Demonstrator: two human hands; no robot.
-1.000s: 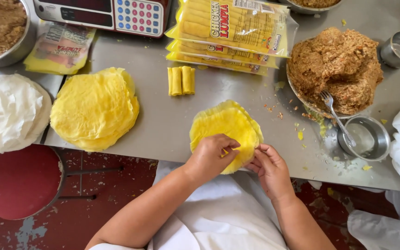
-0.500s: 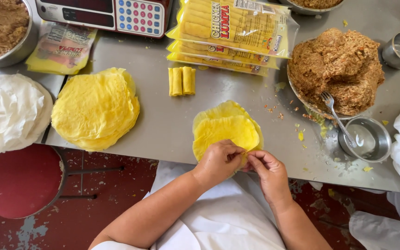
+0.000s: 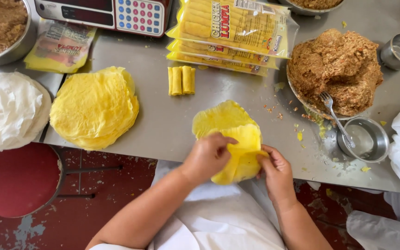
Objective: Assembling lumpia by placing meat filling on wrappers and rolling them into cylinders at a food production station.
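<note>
Steel table (image 3: 172, 125) first, with a stack of wrappers (image 3: 94, 107) towards its left edge. At the near edge lies one yellow wrapper (image 3: 230, 139), its long axis running away from the person. Left hand (image 3: 208, 156) presses its folded flap; right hand (image 3: 278, 172) pinches the right side, equally close.

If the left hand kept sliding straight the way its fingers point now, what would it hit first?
The left hand points right, across the folded yellow wrapper. Straight on, it would probably meet the right hand first, which grips the wrapper's other edge.
</note>
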